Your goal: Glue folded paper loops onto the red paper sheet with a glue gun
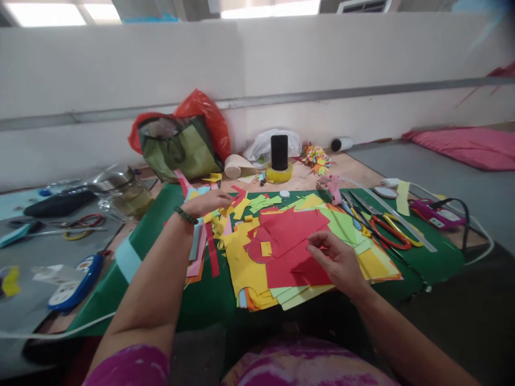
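My left hand (207, 203), with a dark beaded bracelet on the wrist, is over a pile of yellow paper scraps (219, 226). Its fingers are bent together, and whatever they pinch is hidden. Above the right part of a red paper sheet (298, 264) is my right hand (337, 261), its fingers loosely curled and the thumb apart from the index finger, with nothing visible between them. A rounded red paper cutout (254, 252) and a small yellow paper square (266, 249) lie at the sheet's left. Yellow paper (243, 262) and green sheets spread underneath.
Scissors with red handles (392, 236), a pink glue gun (333, 187) and a clear ruler (414, 236) lie at the right. Behind stand a phone (279, 151) on a yellow tape roll (279, 174) and a green bag (181, 147). A glass jar (124, 193) is at left.
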`<action>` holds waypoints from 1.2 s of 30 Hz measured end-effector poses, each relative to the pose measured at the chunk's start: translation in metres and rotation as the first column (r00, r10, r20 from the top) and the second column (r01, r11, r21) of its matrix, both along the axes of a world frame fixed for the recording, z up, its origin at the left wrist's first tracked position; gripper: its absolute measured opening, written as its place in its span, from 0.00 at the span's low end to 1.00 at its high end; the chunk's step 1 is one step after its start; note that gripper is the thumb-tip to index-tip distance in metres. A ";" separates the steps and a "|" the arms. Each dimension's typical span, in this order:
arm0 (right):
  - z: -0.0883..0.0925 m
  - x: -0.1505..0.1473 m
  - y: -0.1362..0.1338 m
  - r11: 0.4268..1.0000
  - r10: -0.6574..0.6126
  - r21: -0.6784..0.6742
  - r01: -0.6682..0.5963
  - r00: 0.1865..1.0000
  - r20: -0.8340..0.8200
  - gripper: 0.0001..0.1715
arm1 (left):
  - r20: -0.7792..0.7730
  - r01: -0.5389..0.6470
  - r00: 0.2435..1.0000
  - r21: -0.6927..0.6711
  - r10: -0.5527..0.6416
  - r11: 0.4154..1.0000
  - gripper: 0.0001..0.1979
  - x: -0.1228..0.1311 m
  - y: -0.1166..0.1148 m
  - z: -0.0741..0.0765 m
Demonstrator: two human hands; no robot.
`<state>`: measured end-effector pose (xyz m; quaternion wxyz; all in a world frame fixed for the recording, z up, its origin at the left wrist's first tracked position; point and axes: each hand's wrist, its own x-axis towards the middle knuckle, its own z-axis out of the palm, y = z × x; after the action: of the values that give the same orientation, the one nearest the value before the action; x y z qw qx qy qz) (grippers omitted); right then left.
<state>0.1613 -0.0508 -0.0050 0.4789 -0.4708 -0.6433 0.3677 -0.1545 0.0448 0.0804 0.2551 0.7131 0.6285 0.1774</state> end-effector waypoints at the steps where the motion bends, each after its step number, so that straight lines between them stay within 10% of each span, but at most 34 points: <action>1: -0.001 0.000 0.000 1.000 0.013 -0.008 -0.013 1.000 0.027 0.14 | -0.063 0.015 0.998 -0.039 -0.017 0.999 0.07 -0.006 -0.001 0.002; 10: -0.005 -0.002 -0.003 0.994 0.102 -0.054 -0.095 0.985 0.137 0.18 | -0.179 0.080 0.973 -0.334 -0.146 0.939 0.09 -0.030 -0.002 0.000; 19: -0.001 -0.003 -0.006 0.992 0.128 -0.037 -0.124 0.981 0.145 0.15 | -0.272 -0.174 0.935 0.211 0.229 0.962 0.19 -0.019 0.011 -0.026; 27: 0.003 -0.002 -0.009 0.990 0.142 -0.047 -0.136 0.977 0.159 0.15 | -0.407 -0.118 0.895 0.178 0.182 0.977 0.08 0.032 0.018 -0.071; 36: 0.005 -0.003 -0.007 0.989 0.147 -0.017 -0.146 0.976 0.163 0.13 | -0.321 -0.208 0.910 0.199 0.264 0.958 0.11 0.024 0.020 -0.063</action>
<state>0.1579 -0.0577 -0.0005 0.3948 -0.4517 -0.7127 0.3635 -0.1304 0.0651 0.0172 0.0597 0.6697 0.7287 0.1298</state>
